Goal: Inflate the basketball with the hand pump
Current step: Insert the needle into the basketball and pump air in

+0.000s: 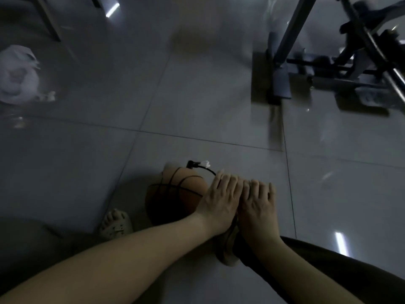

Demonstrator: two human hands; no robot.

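An orange basketball (pixel 173 198) lies on the grey tiled floor in dim light. A thin black hose (pixel 207 170) with a black connector (pixel 189 164) and a white tag arcs over the ball towards my hands. My left hand (pixel 219 199) and my right hand (pixel 257 202) lie side by side, palms down, fingers curled over the pump handle. The handle and the pump body are hidden beneath them. A shoe (pixel 228 249) shows just below my hands, beside the ball.
My other foot in a light sandal (pixel 116 222) stands left of the ball. A dark metal machine frame (pixel 282 69) stands on the floor at upper right. At far left lies a white plastic bag (pixel 17 75). A furniture leg (pixel 49 20) is at top left.
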